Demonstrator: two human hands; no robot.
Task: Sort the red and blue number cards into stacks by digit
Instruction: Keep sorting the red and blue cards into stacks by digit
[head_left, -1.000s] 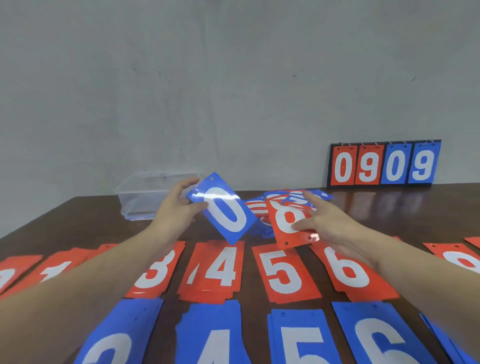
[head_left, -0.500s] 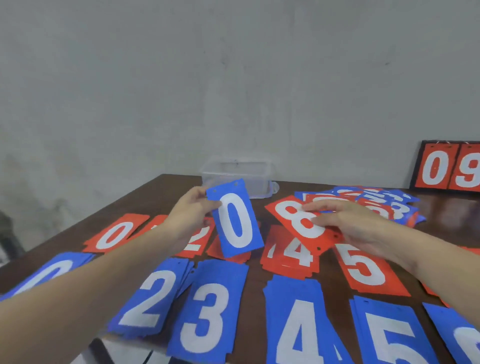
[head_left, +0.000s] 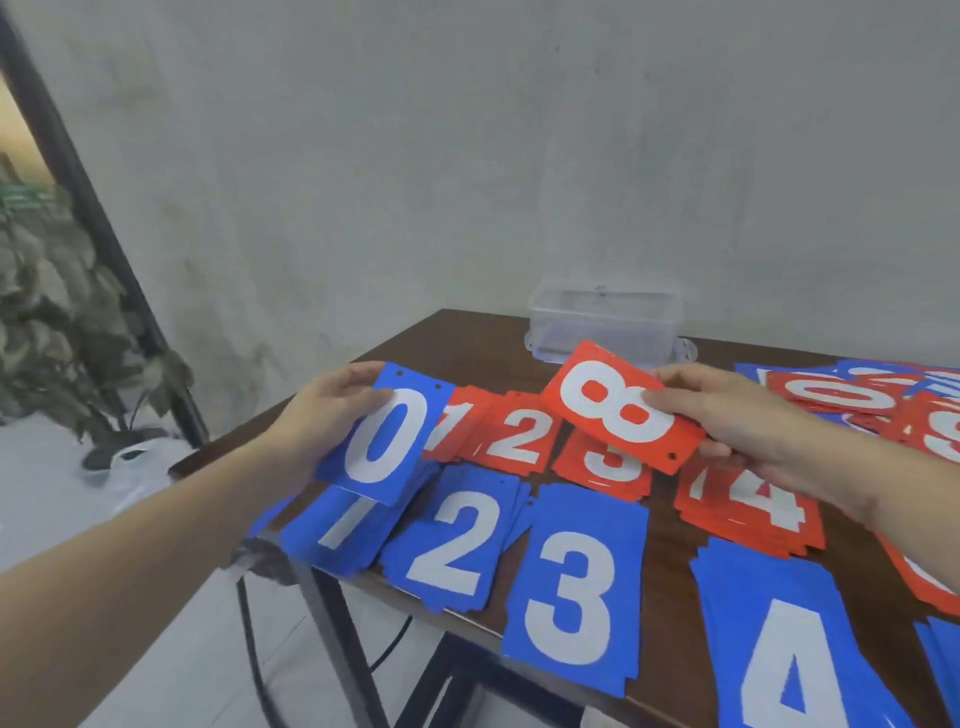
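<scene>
hands: two, a left hand (head_left: 332, 415) and a right hand (head_left: 748, 415)
cards held: two, a blue 0 card (head_left: 387, 441) and a red 8 card (head_left: 621, 402)
red stacks in the far row: four showing digits, red 1 stack (head_left: 457, 426), red 2 stack (head_left: 519, 436), red 3 stack (head_left: 608, 465), red 4 stack (head_left: 748, 506)
blue stacks in the near row: four showing digits, blue 1 stack (head_left: 345, 530), blue 2 stack (head_left: 454, 545), blue 3 stack (head_left: 576, 587), blue 4 stack (head_left: 789, 660)
unsorted heap (head_left: 872, 400): one, card count unclear
clear plastic box (head_left: 605, 322): one
table (head_left: 467, 343): one
potted plant (head_left: 57, 312): one
</scene>
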